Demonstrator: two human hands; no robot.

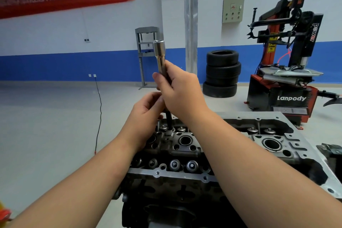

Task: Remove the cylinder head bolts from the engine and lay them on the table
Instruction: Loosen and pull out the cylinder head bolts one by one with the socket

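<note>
An engine with its grey cylinder head (185, 155) uncovered fills the lower middle, showing valve springs and plug wells. A long chrome socket tool (160, 52) stands nearly upright above the head's far left end. My right hand (179, 89) grips its upper shaft. Just below, my left hand (146, 114) holds the lower part. Under the hands a dark thin shaft (168, 119) runs down into the head; whether it is a bolt or the tool's extension I cannot tell.
A stack of three black tyres (222, 73) stands on the floor behind. A red and black tyre changer (285, 79) is at the right. A grey metal press frame (146, 50) stands by the wall, and a black cable (100, 113) runs across the floor at left.
</note>
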